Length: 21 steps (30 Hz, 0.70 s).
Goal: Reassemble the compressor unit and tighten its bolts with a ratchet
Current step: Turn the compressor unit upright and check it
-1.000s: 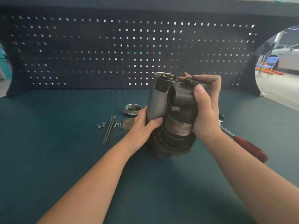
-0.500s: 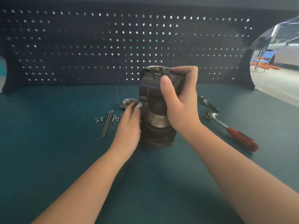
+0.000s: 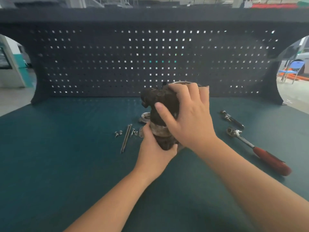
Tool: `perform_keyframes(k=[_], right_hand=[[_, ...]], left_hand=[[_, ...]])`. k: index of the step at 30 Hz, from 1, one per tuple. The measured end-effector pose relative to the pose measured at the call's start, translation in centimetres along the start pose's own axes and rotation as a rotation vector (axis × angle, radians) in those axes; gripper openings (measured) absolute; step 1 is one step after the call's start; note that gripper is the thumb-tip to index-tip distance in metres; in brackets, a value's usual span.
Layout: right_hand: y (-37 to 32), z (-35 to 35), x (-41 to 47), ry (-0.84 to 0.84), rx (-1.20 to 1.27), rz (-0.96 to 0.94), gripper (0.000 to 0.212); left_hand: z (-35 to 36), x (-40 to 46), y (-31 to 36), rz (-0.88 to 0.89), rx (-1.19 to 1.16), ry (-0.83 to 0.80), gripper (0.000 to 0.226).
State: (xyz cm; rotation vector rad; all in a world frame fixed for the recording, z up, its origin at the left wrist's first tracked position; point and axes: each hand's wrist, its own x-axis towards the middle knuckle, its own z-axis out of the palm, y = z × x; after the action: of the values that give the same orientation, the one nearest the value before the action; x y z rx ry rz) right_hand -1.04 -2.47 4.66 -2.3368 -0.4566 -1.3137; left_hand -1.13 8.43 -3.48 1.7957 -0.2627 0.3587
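Head view: compressor (image 3: pixel 164 104) stands upright at bench centre.
Left hand (image 3: pixel 154 150): grips its base.
Right hand (image 3: pixel 189 116): wraps its top.
Ratchet (image 3: pixel 257 149): right of compressor, nearer right hand.
Bolts (image 3: pixel 126 138): left, nearer left hand.

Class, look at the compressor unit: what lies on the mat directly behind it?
Behind the compressor unit, a round metal cap shows partly; beside it lies a flat plate. The unit and left hand hide the rest.

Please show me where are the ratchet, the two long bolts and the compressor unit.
ratchet (image 3: pixel 267 159): head view, on its red handle.
long bolts (image 3: pixel 126 138): head view, middle of the shafts.
compressor unit (image 3: pixel 163 100): head view, dark upper housing.
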Motion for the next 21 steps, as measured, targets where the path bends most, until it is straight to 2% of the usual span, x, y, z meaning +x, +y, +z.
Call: perform_keyframes(k=[5,9,12,13,14,15,16,17,18,19,21], right_hand=[[3.1,-0.1,1.8,-0.085,0.164,-0.002,0.056],[3.6,0.7,2.1,-0.083,0.219,0.069,0.054],[3.7,0.9,2.0,-0.066,0.214,0.072,0.051],[3.7,0.9,2.0,-0.062,0.221,0.072,0.05],[3.7,1.0,2.0,-0.057,0.233,0.073,0.049],[3.7,1.0,2.0,-0.05,0.248,0.074,0.048],[3.6,1.1,1.9,-0.043,0.26,0.079,0.049],[3.6,1.1,1.9,-0.036,0.264,0.084,0.05],[3.6,1.1,1.9,-0.031,0.263,0.087,0.051],[3.6,1.1,1.9,-0.029,0.261,0.087,0.052],[3.7,1.1,1.9,-0.029,0.265,0.084,0.052]], left_hand=[[0.1,2.0,-0.5,-0.028,-0.014,-0.096,0.07],[-0.2,3.1,-0.3,-0.072,0.241,-0.153,0.087],[-2.6,4.0,0.0,-0.029,0.143,-0.457,0.094],[-3.8,4.5,-0.2,0.004,0.089,-0.513,0.085],[-5.1,5.3,-0.6,0.032,0.052,-0.449,0.064],[-6.3,6.6,-1.5,0.042,0.045,-0.286,0.038],[-7.5,8.1,-2.3,0.021,0.108,-0.091,0.019],[-8.5,9.6,-3.1,-0.025,0.264,0.033,0.013],[-9.1,11.0,-4.0,-0.073,0.472,0.046,0.014],[-9.2,12.2,-5.0,-0.111,0.655,-0.02,0.017],[-8.8,13.9,-6.6,-0.16,0.82,-0.168,0.022]])
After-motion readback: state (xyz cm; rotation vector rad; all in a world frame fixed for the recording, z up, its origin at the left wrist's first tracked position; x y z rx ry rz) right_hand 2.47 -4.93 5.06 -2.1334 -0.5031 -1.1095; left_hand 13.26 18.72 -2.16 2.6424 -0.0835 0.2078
